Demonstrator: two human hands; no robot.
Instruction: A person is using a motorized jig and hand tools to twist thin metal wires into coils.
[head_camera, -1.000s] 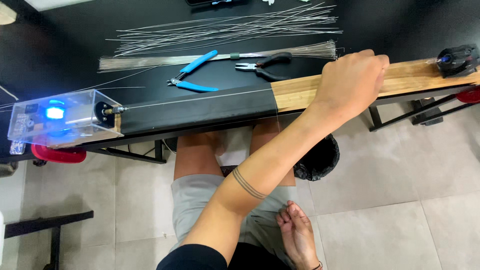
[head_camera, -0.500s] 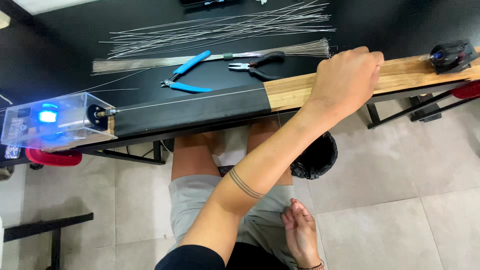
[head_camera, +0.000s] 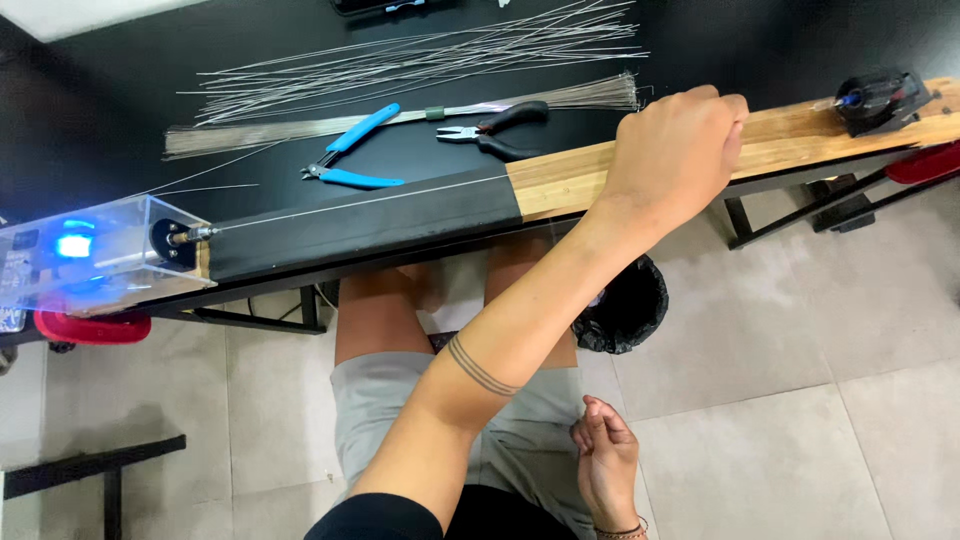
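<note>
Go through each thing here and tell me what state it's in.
Clear plastic box: blue light on.
Blue-handled cutters: lying flat, handles apart.
Black-handled pliers: lying flat, handles apart.
Thin wire: stretched straight along the board.
Left hand: closed, on the wooden board.
Right hand: loosely curled, in the lap.

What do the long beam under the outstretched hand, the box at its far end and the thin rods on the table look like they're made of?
The long beam looks like bare light wood with visible grain; its other stretch is covered matte black. The box looks like clear acrylic: see-through walls, blue light glowing inside. The thin rods look like bright metal wire, silvery and glinting. The left hand rests on the wooden part.
</note>
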